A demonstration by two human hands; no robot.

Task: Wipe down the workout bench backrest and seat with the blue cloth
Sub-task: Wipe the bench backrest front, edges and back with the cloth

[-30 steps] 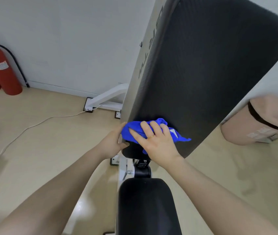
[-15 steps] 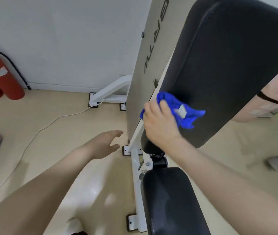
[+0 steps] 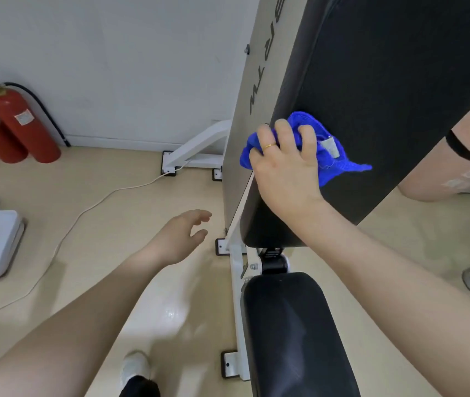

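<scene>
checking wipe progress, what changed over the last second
The left hand let go of the bench and now hangs open beside it. The right hand carried the blue cloth up the backrest from its lower edge, still pressing it on. The seat stays untouched.

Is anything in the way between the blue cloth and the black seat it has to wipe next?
Nothing visible is. The right hand grips the blue cloth against the backrest. Below it only the bench hinge lies before the seat. The left hand hovers off to the side.
</scene>
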